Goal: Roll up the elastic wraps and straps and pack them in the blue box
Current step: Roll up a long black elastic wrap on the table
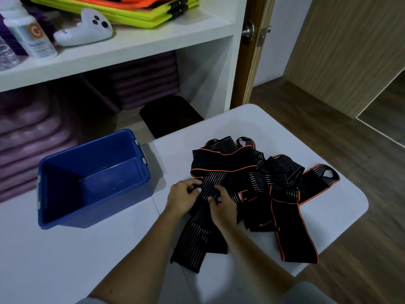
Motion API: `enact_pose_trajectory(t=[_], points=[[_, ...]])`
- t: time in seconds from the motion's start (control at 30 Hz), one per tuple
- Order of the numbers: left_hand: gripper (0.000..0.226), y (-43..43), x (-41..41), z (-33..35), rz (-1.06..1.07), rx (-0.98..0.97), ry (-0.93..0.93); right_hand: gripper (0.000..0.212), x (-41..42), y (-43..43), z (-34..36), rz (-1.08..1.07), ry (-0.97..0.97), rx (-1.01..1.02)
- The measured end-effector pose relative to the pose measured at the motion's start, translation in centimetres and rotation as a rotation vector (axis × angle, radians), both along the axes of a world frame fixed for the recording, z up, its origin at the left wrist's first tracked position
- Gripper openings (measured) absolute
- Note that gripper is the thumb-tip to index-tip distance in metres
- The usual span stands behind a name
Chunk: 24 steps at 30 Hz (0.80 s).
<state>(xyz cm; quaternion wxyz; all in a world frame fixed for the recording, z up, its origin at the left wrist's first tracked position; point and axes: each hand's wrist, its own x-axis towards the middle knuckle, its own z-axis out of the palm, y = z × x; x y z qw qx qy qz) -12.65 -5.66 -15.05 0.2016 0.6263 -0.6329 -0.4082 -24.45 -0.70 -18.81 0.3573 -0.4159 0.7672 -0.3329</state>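
A tangled pile of black elastic wraps (271, 183) with orange edging and thin pale stripes lies on the right half of the white table (87, 249). One striped wrap (197, 235) runs from the pile toward me, its loose end flat on the table. My left hand (184, 197) and my right hand (221, 207) both grip this wrap side by side at the near edge of the pile. The blue box (65, 216) stands open on the table to the left of my hands, with nothing visible inside.
A white shelf unit (131, 47) stands behind the table with a white bottle (30, 34), a white controller (85, 29), neon folders and stacked purple mats. A dark stool (171, 115) sits below. Wooden floor (361, 249) lies off the table's right edge.
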Motion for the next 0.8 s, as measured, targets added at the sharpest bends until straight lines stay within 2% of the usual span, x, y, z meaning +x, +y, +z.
enact_pose_trajectory(t=[0.13,0.27,0.4,0.57,0.67,0.8], points=[[0.026,-0.1,0.0,-0.4,-0.029,0.005,-0.005,0.036,0.1,-0.2,0.1,-0.023,-0.019,-0.07],[0.035,0.6,0.3,0.6,-0.028,0.054,0.108,0.034,0.1,-0.1,1.3,-0.062,-0.071,-0.188],[0.042,2.0,1.0,3.0,0.008,0.022,0.282,0.044,0.0,0.5,4.1,-0.028,-0.165,-0.323],[0.05,3.3,2.7,6.8,0.024,0.016,0.416,0.063,0.6,1.2,8.0,0.078,-0.329,-0.346],[0.045,4.0,3.7,8.5,0.094,0.056,0.542,0.072,1.7,1.7,9.6,0.144,-0.425,-0.363],[0.027,4.6,4.9,9.4,0.198,-0.02,0.591,0.076,2.6,2.6,11.4,0.274,-0.509,-0.35]])
